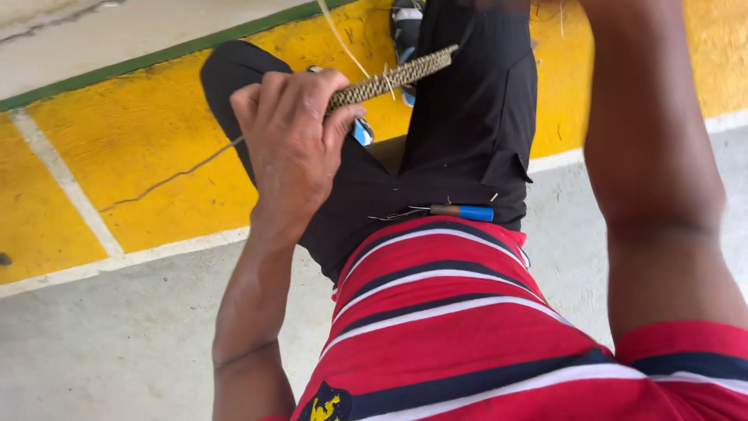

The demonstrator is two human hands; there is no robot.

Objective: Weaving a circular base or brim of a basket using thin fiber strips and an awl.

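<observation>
A flat woven strap (393, 78), plaited from pale and dark fibre, runs up and to the right from the person's left hand (292, 140), which is closed in a fist around its lower end. The strap's free end lies over the black trousers (467, 125) at the top of the view, near a shoe (405, 31) in blue and white. Loose pale strands (343, 43) stand off the weave, one long one curving up toward the top edge. A thin strand (175, 178) trails from below the fist, down and left across the yellow painted floor (140, 132).

The left forearm comes up from the bottom edge, beside a red shirt (444, 335) with white and dark stripes. On the trousers just above the shirt's hem lies a small tool with a brown and blue handle (461, 211), its thin metal end pointing left. It lies well apart from the fist.

The right arm (654, 171) rises along the right side and leaves the view at the top edge; the right hand is out of sight, so its state cannot be told.

The yellow floor is crossed by white lines (62, 179) and bounded by a green stripe (156, 56) near the top left corner. Bare grey concrete (117, 343) fills the lower left.
</observation>
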